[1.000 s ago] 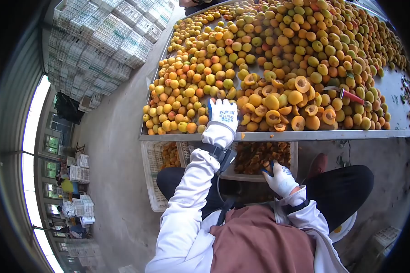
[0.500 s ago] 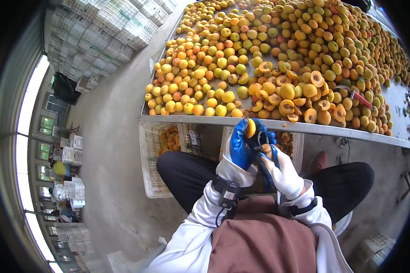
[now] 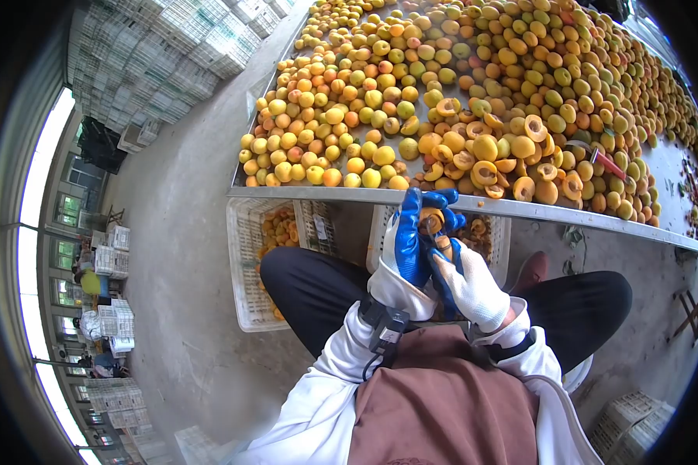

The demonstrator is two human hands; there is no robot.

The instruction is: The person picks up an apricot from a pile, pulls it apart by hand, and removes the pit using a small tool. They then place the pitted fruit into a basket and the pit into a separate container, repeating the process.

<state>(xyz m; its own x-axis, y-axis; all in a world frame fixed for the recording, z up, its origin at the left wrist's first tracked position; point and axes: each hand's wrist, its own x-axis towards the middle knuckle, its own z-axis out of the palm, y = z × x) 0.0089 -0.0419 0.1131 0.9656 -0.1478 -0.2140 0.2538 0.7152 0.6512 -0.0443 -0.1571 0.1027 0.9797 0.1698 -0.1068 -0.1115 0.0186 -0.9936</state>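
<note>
My left hand, in a white glove with a blue coated palm, is closed around an apricot just below the table's front edge. My right hand, gloved the same way, grips a tool by its wooden handle. The tool's working end meets the apricot, and its tip is hidden there. Cut apricot halves lie on the table beyond my hands, among many whole apricots.
The table's metal rim runs just past my hands. Beneath stand a white crate and another crate, both holding apricot pieces. A red-handled tool lies among the fruit. Stacked crates stand far left.
The metal loop of the tool, visible before between my hands, is now at the apricot. My left fingers have turned, and the orange piece at their tips no longer shows there.
</note>
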